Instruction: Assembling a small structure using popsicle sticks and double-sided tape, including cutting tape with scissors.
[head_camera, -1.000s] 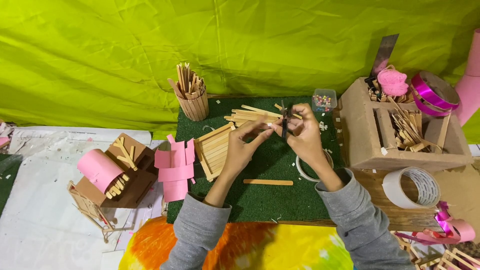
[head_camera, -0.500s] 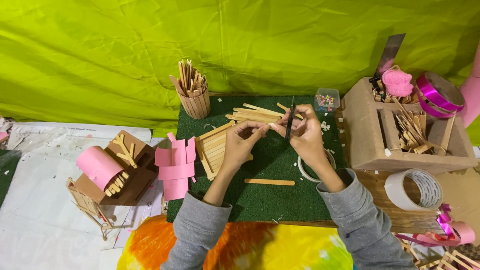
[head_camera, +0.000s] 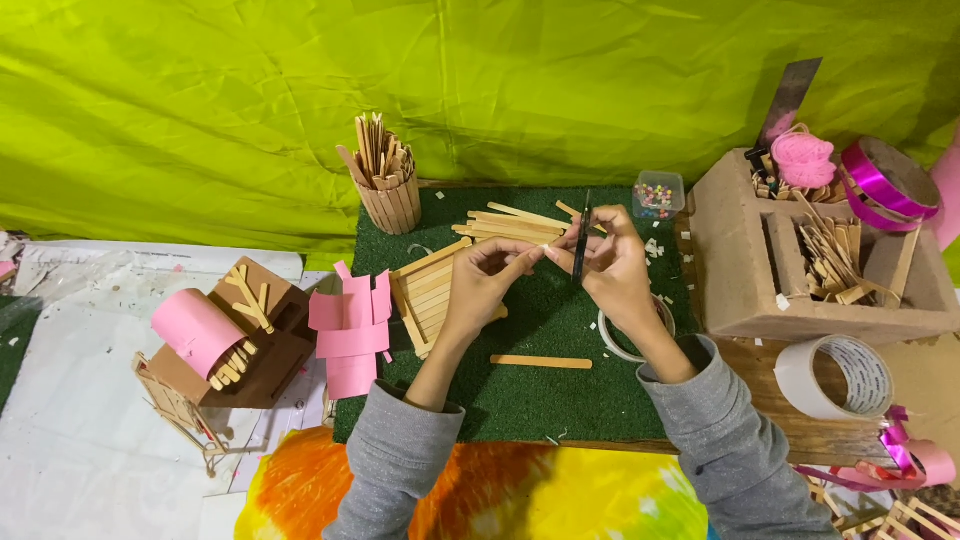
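My left hand (head_camera: 483, 282) and my right hand (head_camera: 612, 268) meet above a green mat (head_camera: 520, 390). Together the fingertips pinch a small pale piece (head_camera: 540, 252) between them; it is too small to name. My right hand also grips a thin dark tool (head_camera: 581, 238), held upright. Under my left hand lies a flat panel of wooden sticks (head_camera: 428, 296). A loose pile of wooden sticks (head_camera: 505, 224) lies just beyond my hands, and a single stick (head_camera: 541, 361) lies on the mat near my wrists.
A stick-built cup of sticks (head_camera: 384, 185) stands at the mat's back left. Pink paper pieces (head_camera: 349, 325) and a small model with a pink roll (head_camera: 215, 335) lie left. Right: a bead box (head_camera: 658, 193), a cardboard organiser (head_camera: 800, 255), tape rolls (head_camera: 835, 376), pink ribbon (head_camera: 880, 180).
Both hands have stayed above the mat, shifting only slightly. The dark tool in my right hand has tipped more upright.
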